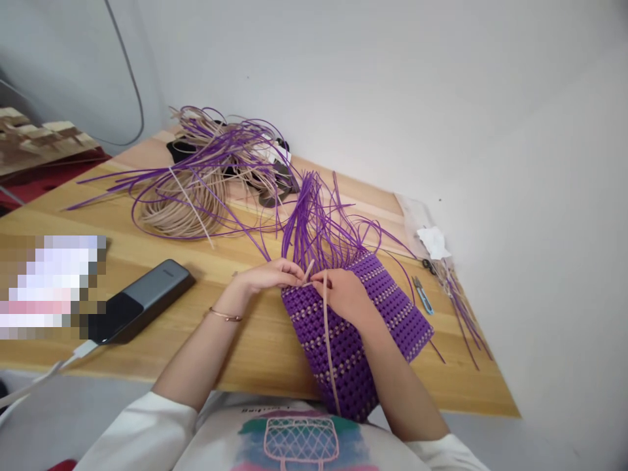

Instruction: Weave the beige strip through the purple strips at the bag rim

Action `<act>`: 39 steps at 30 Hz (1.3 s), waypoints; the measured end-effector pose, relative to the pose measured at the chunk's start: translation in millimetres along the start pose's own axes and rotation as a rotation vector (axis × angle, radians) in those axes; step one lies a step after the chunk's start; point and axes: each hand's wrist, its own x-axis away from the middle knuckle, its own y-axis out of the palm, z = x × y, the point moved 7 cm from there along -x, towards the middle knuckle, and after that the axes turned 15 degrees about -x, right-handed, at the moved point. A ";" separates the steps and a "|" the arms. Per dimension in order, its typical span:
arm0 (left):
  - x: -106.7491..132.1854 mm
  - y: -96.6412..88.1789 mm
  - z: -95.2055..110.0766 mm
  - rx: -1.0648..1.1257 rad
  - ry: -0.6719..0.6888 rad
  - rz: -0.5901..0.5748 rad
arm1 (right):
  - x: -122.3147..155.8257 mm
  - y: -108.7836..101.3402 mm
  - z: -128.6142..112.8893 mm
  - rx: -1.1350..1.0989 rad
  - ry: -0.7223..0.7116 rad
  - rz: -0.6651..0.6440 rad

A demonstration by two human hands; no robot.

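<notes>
A purple woven piece [392,314] with beige stripes lies on the wooden table [245,340], loose purple strands [318,216] fanning up from its top edge. My left hand [267,276] pinches a beige strip [328,340] at the weave's upper left edge. My right hand [343,293] rests on the weave right beside it, fingers closed on the same strip, which trails down toward my lap. Both hands meet at the top rim of the weave.
A tangled bundle of beige and purple strips [196,190] lies at the back of the table. A dark power bank [142,301] with a white cable sits at left. Small blue snips [422,296] and white paper [434,242] lie at right by the wall.
</notes>
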 end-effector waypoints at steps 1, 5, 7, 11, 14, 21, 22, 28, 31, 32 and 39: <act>0.7 0.5 1.9 -0.010 0.005 0.004 | -3.3 0.1 1.7 -0.024 -0.024 -0.001; 2.3 -1.1 7.4 -0.031 0.013 0.103 | -6.2 -2.4 -3.9 -0.042 -0.232 0.026; 2.2 -1.7 7.5 0.003 0.002 0.154 | -1.0 -3.7 -8.5 -0.030 -0.348 0.013; 0.4 -2.1 5.4 0.044 -0.029 0.224 | 15.3 -5.9 -7.9 0.010 -0.414 -0.010; -0.8 -1.9 5.2 0.078 -0.041 0.259 | 27.2 -8.7 -1.9 0.019 -0.285 0.045; 0.1 -2.0 6.8 0.109 -0.029 0.281 | 46.7 6.7 -33.9 -0.233 -0.457 -0.076; 0.2 -2.3 6.8 0.101 -0.024 0.278 | 46.8 9.9 -39.6 -0.263 -0.525 -0.115; -0.8 -2.1 4.5 0.087 0.001 0.253 | 20.3 9.5 -34.0 -0.391 -0.531 -0.112; -1.3 -1.7 4.1 0.090 0.015 0.253 | -1.3 -4.9 -8.2 -0.376 -0.278 0.109; -1.5 -1.3 3.9 0.083 0.016 0.249 | -6.5 -7.7 -0.8 -0.363 -0.213 0.141; -2.7 -1.4 6.4 -0.087 0.085 0.225 | -26.4 -3.9 10.2 -0.450 -0.188 -0.005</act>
